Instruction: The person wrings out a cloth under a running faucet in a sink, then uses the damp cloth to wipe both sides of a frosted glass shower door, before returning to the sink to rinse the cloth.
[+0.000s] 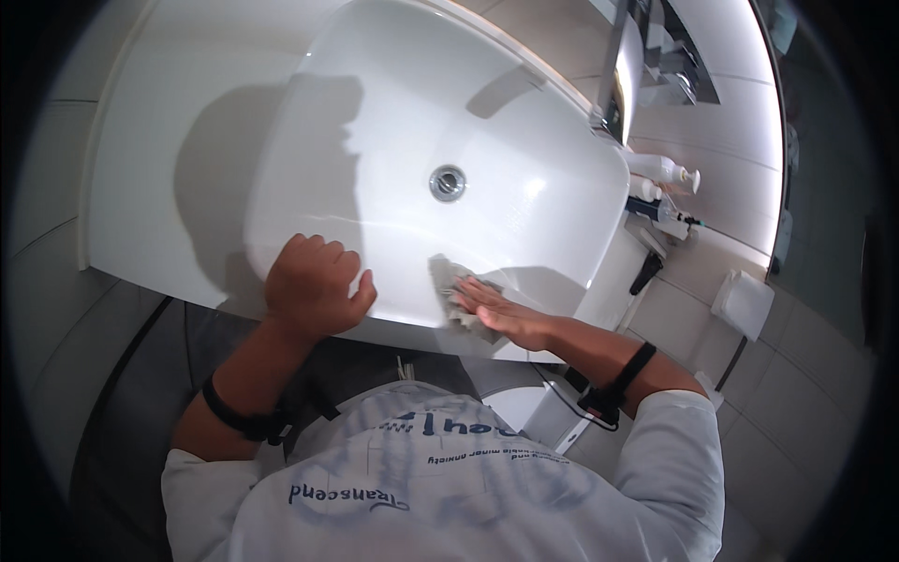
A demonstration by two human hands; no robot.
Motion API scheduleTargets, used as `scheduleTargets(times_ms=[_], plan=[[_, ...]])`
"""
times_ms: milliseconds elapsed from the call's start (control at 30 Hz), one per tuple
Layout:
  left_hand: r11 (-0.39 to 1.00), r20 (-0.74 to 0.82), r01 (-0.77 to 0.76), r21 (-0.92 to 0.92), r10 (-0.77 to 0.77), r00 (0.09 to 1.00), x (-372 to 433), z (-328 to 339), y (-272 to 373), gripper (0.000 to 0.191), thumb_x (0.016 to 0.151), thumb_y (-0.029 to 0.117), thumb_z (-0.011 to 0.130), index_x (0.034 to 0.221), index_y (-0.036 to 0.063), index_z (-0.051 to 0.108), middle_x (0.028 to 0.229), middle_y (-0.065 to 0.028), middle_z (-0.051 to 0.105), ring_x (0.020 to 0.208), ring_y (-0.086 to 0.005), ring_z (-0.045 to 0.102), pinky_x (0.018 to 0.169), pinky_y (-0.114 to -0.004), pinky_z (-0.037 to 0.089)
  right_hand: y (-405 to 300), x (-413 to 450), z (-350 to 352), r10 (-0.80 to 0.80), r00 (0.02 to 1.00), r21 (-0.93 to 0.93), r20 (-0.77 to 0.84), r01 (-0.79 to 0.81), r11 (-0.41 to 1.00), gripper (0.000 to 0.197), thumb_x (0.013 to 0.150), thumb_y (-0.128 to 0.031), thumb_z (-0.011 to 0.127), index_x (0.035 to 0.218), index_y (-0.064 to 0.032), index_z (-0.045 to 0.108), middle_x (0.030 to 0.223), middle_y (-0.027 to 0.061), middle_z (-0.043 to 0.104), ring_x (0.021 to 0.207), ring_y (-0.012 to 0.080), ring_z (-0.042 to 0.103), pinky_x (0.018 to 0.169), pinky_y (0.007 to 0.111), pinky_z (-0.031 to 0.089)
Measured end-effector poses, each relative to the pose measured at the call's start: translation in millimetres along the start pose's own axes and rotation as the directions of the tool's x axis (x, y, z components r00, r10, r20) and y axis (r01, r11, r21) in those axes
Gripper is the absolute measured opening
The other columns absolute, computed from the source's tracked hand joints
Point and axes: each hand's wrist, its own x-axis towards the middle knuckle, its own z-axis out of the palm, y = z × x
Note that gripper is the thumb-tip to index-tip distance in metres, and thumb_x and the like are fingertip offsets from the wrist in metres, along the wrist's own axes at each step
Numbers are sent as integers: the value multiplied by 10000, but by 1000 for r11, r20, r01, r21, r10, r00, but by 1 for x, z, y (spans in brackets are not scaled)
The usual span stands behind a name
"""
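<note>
A white washbasin point(393, 232) with a round metal drain point(447, 183) lies before me. My right hand point(502, 309) presses a crumpled grey cloth point(446, 281) against the basin's near rim, with its fingers stretched over the folds. Part of the cloth hangs over the rim toward me. At the near left of the basin, my left hand point(312, 284) is curled, back of the hand up and thumb a little out. Its palm is hidden, and nothing shows in it. Whether it touches the rim is hard to tell.
A chrome faucet point(618, 84) rises at the basin's far right. Beside the basin stand a white pump bottle point(657, 167), a smaller white bottle point(644, 188) and a black-handled item point(646, 272). White countertop point(154, 211) extends left. A white toilet point(516, 407) is below right.
</note>
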Motion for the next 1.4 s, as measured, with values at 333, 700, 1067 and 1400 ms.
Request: scheduleTargets(times_ms=[333,700,1067,1400], plan=[[999,-81,-23,-31,21,996,-3,4,-6,149,624,168,647,596,105,514,611,-58,483,570,-244,491,576,-372,391,-65,171,-25,-392,920,-582,-13,312,751,617,1013,-430,277,1534,-100,234,1618,138,80,1495,330,3,1202,468,49],[999,-33,39,-14,-40,999,-2,4,1,209,584,193,673,540,116,483,573,-45,448,562,-226,480,578,-352,390,-120,228,-162,-762,223,-786,-608,-300,540,491,886,-185,553,1374,-139,521,1489,88,409,1372,265,393,1133,480,294],[1000,-72,12,25,-10,997,-2,2,0,199,613,134,644,533,117,463,559,-51,439,540,-231,460,561,-358,379,-83,141,-215,-723,553,-784,-414,-620,-26,568,889,-121,450,1442,-250,431,1521,-112,365,1396,68,327,1178,344,225],[1000,-106,-16,21,18,994,-4,4,1,194,632,103,624,551,88,448,572,-78,436,540,-261,444,543,-386,351,22,-16,-190,-338,675,-714,-656,-700,-14,688,876,-50,448,1511,-271,306,1524,-141,344,1394,73,326,1192,339,217]])
